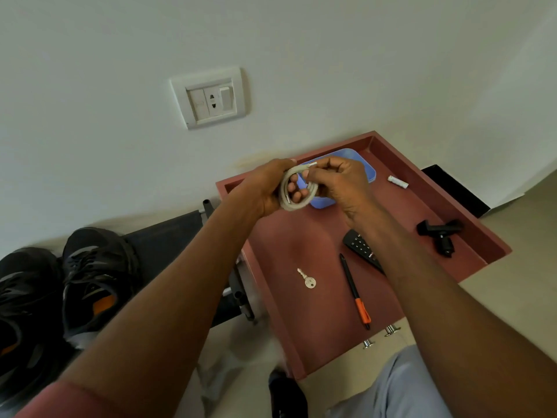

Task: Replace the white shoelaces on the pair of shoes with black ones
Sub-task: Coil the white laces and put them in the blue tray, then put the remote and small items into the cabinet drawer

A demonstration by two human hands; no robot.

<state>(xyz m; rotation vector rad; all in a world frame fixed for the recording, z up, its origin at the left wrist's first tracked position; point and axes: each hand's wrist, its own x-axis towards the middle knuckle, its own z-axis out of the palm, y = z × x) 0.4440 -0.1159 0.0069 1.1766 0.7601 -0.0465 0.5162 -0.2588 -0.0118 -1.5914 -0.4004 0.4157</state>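
while the left hand (265,188) grips the coiled white shoelace (297,188), right hand (340,182) fingers pinch its tip.

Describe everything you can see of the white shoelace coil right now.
The white shoelace coil is an off-white, woven-looking cord wound into several round loops. It is held in the air above the reddish-brown drawer, in front of a blue container. The left hand grips it, fingers passing through the loop; the right hand pinches one plastic-tipped end at the top. A second tip shows at the coil's left.

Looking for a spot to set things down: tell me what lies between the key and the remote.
In the head view, a black pen with an orange cap lies on the red tray between the key and the remote.
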